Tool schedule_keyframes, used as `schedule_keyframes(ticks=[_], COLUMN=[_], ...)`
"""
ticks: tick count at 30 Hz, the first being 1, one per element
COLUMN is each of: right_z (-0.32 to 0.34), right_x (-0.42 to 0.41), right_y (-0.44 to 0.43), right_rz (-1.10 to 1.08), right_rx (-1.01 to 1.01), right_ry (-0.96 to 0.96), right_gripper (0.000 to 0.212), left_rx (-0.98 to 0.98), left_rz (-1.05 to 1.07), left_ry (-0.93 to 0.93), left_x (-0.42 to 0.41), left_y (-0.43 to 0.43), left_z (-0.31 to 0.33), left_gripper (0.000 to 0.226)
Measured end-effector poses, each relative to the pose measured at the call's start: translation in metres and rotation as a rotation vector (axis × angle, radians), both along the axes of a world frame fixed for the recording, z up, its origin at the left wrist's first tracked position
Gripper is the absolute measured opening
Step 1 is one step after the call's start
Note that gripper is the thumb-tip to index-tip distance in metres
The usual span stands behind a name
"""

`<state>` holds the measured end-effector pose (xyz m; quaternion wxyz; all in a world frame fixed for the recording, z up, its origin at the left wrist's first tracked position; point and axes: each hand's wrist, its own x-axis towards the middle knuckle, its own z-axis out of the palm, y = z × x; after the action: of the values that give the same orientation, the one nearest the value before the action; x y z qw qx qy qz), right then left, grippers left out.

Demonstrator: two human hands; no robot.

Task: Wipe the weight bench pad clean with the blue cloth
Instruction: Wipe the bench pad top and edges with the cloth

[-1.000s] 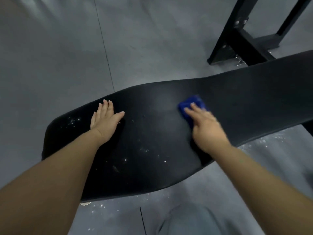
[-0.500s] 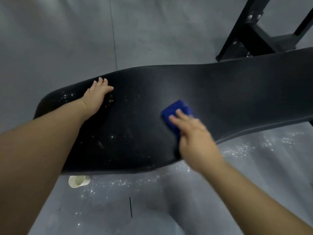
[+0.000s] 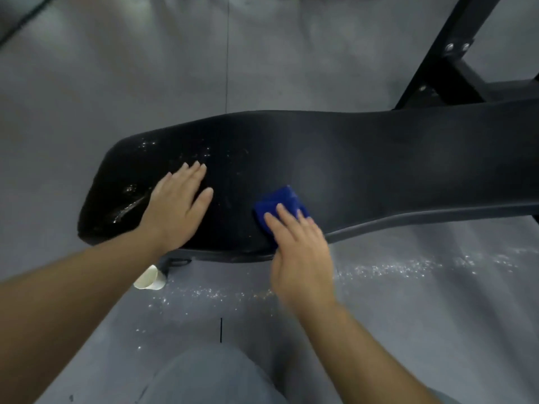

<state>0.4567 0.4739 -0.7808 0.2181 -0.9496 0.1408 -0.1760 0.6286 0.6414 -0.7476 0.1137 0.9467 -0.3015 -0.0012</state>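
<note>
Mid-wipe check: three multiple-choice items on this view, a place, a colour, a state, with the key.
1. Where does the white cup lie?
A. On the floor, below the near edge of the bench pad
B. On the pad
C. In a hand

2. What colour is the cloth?
A. White
B. Blue
C. Red

3. How does the left hand lie?
A. Gripping the cloth
B. Lifted off the pad
C. Flat on the pad

Key:
1 A: the cup lies on the floor by the pad's edge.
2 B: blue shows beyond the right hand.
3 C: its palm rests on the pad.
</note>
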Motion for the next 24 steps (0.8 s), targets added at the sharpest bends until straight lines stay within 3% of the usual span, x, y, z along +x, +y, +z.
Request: schedule_keyframes(ticks=[5,9,13,16,19,22,24], right_z=[-0.005,-0.01,-0.027,-0.036,-0.037,-0.031,-0.028], right_x=[-0.019,-0.009,-0.014,-0.022,-0.025,-0.02,-0.009], right_y=[-0.062,-0.019,0.064,0.053,-0.011,-0.067,-0.065], right_rz=[-0.327,-0.46,-0.143,-0.001,-0.227,-0.588,-0.689], right_rx=[0.129,0.311,0.258,0.219,0.248,0.457,0.567], right_ry=[-0.052,-0.146,-0.127,-0.149,-0.24,-0.374,-0.47], right_gripper=[0.054,0.059,0.08,0.085,0.076,0.065,0.063], left_rx=[-0.001,-0.058,-0.084,-0.1,-0.102,-0.112,-0.115], left_rz=[0.004,0.047,0.049,0.062,0.059,0.065,0.074], left_ry=[-0.094,-0.073,-0.132,-0.163,-0.192,-0.211,-0.216], left_x=[-0.013,-0.014,-0.018,-0.019,-0.019,-0.019,-0.019], left_y=[0.018,0.022,0.02,0.02,0.019,0.017,0.016], left_z=[-0.007,-0.013,-0.024,-0.025,-0.028,-0.029,-0.029], left_gripper=[0.065,0.067,0.063,0.062,0.061,0.06,0.06])
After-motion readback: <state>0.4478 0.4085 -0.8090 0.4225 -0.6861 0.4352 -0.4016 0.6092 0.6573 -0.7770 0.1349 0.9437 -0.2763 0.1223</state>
